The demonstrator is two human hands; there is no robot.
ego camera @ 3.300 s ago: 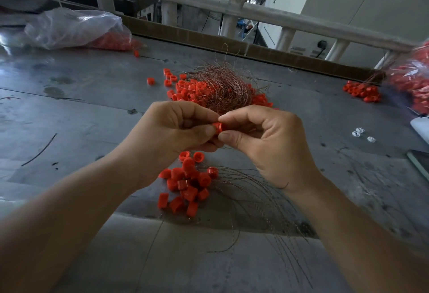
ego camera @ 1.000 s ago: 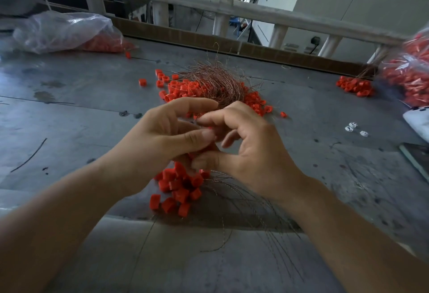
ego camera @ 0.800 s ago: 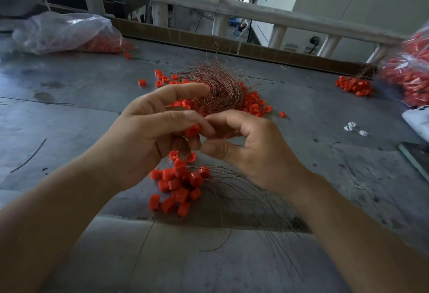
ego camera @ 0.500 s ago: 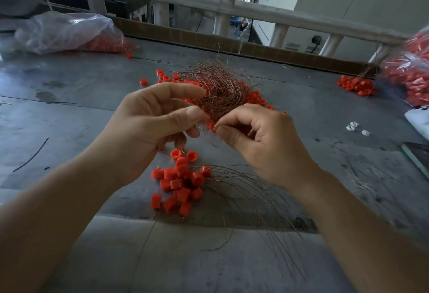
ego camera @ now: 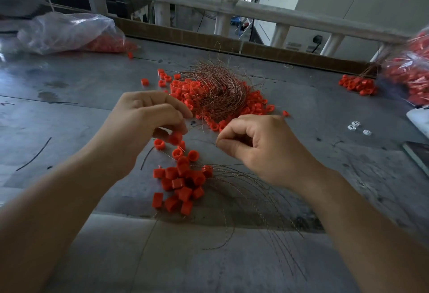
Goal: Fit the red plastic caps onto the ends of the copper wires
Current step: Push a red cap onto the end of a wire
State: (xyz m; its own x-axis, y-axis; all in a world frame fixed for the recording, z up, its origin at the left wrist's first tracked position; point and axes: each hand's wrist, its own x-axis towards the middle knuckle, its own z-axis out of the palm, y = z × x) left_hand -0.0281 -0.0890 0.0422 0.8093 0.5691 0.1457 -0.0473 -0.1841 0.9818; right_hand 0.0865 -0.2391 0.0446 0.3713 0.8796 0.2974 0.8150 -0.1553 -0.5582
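My left hand (ego camera: 144, 125) pinches a red cap (ego camera: 175, 138) between thumb and fingertips, just above a loose pile of red caps (ego camera: 181, 183) on the grey table (ego camera: 69, 106). My right hand (ego camera: 260, 146) is a hand's width to the right, its thumb and forefinger pinched together on a thin copper wire (ego camera: 217, 145) that is hard to make out. Bare copper wires (ego camera: 255, 199) fan out below my right wrist. Farther back lies a tangled heap of capped copper wires (ego camera: 218, 95).
A clear bag of red caps (ego camera: 69, 34) lies at the back left and another bag (ego camera: 411, 76) at the right edge, with a small cap pile (ego camera: 357, 84) beside it. White clips (ego camera: 357, 127) lie right of my hand. A railing (ego camera: 209, 2) borders the table's far side.
My hands have drawn apart and dropped toward the table. The left hand now holds a red cap low over the near pile, and the right hand has shifted right.
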